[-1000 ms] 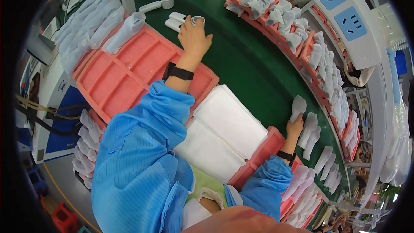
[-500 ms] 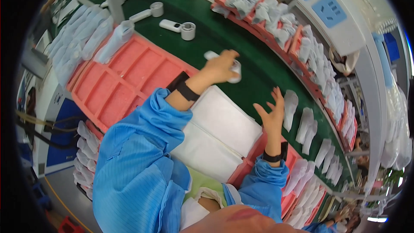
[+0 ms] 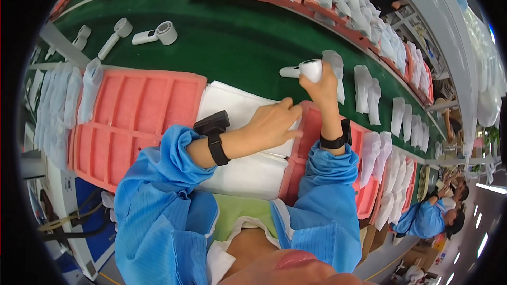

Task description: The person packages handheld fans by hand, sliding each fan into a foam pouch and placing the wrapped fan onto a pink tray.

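Note:
A white handheld fan (image 3: 310, 70) with a round head and a short handle is gripped at its head by my right hand (image 3: 323, 87), above the green belt. Its handle points left. Lower down, my left hand (image 3: 270, 125) hovers over or rests lightly on a stack of white pouches (image 3: 237, 100), fingers bent and thumb apart, with nothing visible in it. Whether its fingertips touch the top pouch is not plain. The pouches lie in two overlapping piles across the pink trays.
An empty-celled pink tray (image 3: 145, 100) lies left of the pouches. Two more fans (image 3: 163, 33) lie on the green belt (image 3: 227, 37) at far left. Bagged fans (image 3: 363, 88) lie on the belt at right. Loaded pink trays (image 3: 296, 2) line the far side.
The fan has passed from my left hand to my right. My left hand has come back over the white pouches. The whole view has turned.

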`<action>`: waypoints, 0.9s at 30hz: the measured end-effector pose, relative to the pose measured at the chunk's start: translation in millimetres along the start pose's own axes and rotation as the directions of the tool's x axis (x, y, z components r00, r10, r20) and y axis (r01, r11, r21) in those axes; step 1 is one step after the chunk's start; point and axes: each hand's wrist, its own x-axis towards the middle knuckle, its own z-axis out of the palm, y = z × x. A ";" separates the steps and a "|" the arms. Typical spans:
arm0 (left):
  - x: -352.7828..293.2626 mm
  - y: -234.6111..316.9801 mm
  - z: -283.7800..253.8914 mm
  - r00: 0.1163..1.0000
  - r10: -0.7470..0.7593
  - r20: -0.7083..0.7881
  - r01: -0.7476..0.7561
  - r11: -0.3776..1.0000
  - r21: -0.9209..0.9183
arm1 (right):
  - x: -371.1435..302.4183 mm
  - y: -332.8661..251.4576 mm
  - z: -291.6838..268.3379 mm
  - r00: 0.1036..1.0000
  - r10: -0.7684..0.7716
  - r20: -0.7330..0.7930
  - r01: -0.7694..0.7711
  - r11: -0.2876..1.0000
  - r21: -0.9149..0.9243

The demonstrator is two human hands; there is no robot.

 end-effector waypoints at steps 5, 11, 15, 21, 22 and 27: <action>-7.2 -20.6 31.7 0.985 -0.019 0.171 -0.011 0.985 0.173 | -2.4 6.0 -6.3 0.988 0.141 0.055 -0.144 0.989 0.044; -4.5 -39.2 26.0 0.992 -0.035 0.125 0.031 0.999 0.037 | -0.3 -8.3 -72.8 0.991 0.104 0.078 -0.117 0.976 0.182; 11.6 -40.4 -11.3 0.992 -0.091 0.088 0.118 0.914 -0.389 | -26.0 -19.7 -142.0 0.999 0.007 0.044 -0.023 0.925 0.378; 14.0 -17.6 -59.8 0.985 -0.168 0.035 0.141 0.683 -0.716 | -31.3 -57.6 -116.4 0.970 -0.114 0.216 -0.016 0.852 0.524; 12.1 -11.7 -65.9 0.983 -0.185 0.008 0.123 0.617 -0.778 | -29.7 -63.4 -101.8 0.958 -0.135 0.252 -0.027 0.834 0.550; 8.7 -0.1 -66.8 0.930 -0.303 -0.207 -0.068 0.411 -0.909 | -31.4 -88.8 -47.0 0.938 -0.312 0.152 0.235 0.892 0.386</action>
